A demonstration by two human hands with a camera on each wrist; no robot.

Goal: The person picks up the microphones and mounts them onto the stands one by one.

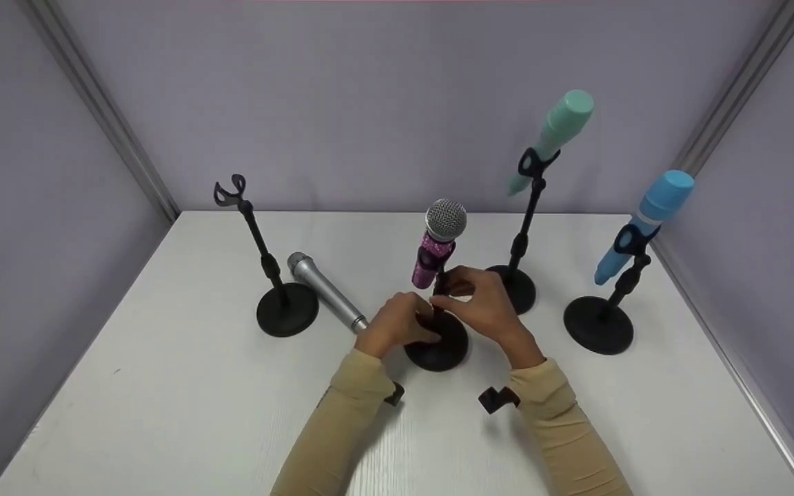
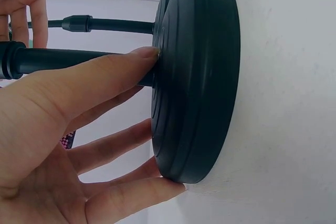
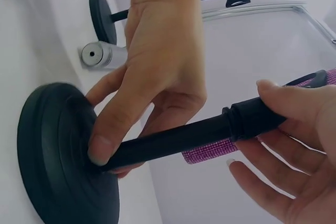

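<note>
A purple glittery microphone (image 1: 434, 249) with a silver mesh head sits tilted in the clip of a black microphone stand (image 1: 444, 353) at the table's middle. My left hand (image 1: 398, 321) holds this stand low down. In the left wrist view its thumb lies along the foot of the pole, with fingers against the round base (image 2: 202, 77). Higher up, my right hand (image 1: 485, 303) grips the pole around its collar (image 3: 252, 116), thumb on one side and fingers on the other. Beside the left hand lies a silver microphone (image 1: 328, 291), its lower end partly hidden.
An unfilled microphone stand (image 1: 285, 310) stands at the left. Behind to the right, another stand carries a mint green microphone (image 1: 566, 118); farther right, one carries a blue microphone (image 1: 659, 200). Grey-lilac panels (image 1: 369, 103) border the white table (image 1: 183, 413).
</note>
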